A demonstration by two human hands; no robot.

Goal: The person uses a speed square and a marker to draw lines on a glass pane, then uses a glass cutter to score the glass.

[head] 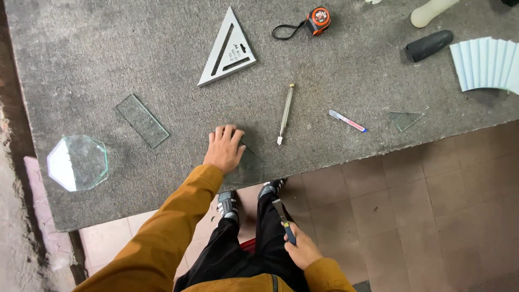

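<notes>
The fan of pale blue sheets is cut off by the right edge, and a cream, rounded object at the far side runs out past the top edge, so what it is cannot be told. The left hand covers the far left part of a clear glass piece whose outline is hard to trace against the grey table. The right hand wraps the lower end of a slim tool, which is too small to identify.
</notes>
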